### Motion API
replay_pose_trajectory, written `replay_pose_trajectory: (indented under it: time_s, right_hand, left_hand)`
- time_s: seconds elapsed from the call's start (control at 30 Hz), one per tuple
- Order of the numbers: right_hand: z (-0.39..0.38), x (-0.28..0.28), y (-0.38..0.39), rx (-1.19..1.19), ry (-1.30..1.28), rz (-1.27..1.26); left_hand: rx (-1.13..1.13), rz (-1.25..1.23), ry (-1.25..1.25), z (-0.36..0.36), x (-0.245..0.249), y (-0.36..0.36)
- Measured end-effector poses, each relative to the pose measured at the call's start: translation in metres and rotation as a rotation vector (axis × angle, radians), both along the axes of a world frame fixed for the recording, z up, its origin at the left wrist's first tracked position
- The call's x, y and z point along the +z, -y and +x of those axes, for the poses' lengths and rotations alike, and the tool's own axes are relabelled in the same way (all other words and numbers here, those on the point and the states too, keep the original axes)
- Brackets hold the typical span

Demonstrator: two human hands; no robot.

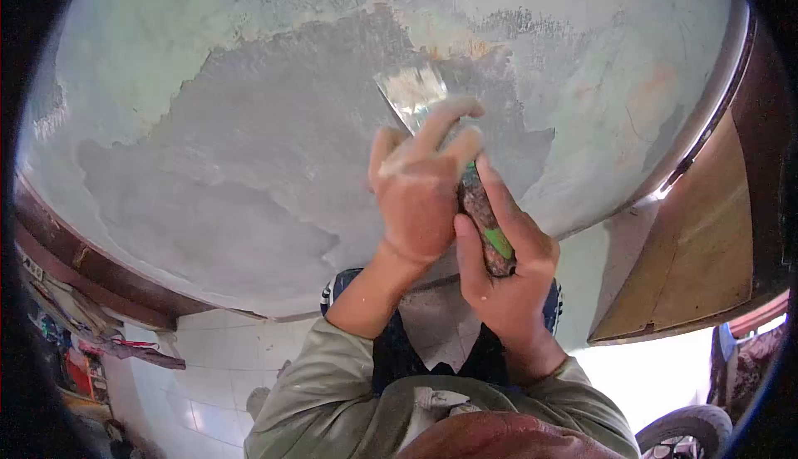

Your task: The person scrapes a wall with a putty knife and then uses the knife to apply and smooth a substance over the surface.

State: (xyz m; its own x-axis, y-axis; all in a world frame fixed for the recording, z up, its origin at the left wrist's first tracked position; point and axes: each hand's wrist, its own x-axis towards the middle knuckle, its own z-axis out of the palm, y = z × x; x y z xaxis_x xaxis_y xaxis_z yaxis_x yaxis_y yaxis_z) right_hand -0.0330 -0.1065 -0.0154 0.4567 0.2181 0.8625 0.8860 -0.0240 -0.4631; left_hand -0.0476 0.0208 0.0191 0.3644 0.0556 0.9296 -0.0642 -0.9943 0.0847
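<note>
A putty knife (411,93) with a wide metal blade and a worn brown-and-green handle is held against the patchy wall (274,118). My right hand (515,268) is closed around the handle, its thumb and a finger lying along it. Over the neck and the lower blade lies my left hand (420,189), fingers bent round the tool and slightly blurred. The blade's tip points up and left, over smooth grey filler that covers the middle of the wall. Part of the blade and neck is hidden under my left fingers.
A brown wooden panel (686,243) stands at the right, with a wheel (686,432) below it. Shelving with cluttered items (83,326) is at the lower left. White floor tiles (212,367) and my knees are below the wall.
</note>
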Motion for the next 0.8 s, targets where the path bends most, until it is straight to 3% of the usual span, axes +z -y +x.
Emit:
replay_pose_trajectory:
  time_s: [0.5, 0.63, 0.8]
  right_hand:
    - [-0.006, 0.004, 0.003, -0.009, -0.018, -0.027]
    - [-0.003, 0.006, -0.007, -0.027, 0.016, 0.009]
    - [-0.007, 0.011, -0.004, -0.031, -0.027, -0.071]
  left_hand:
    - [-0.045, -0.061, -0.042, -0.009, 0.0, 0.003]
    - [-0.099, -0.031, 0.083, -0.001, 0.008, -0.002]
    - [-0.064, -0.051, 0.009, -0.004, 0.003, -0.001]
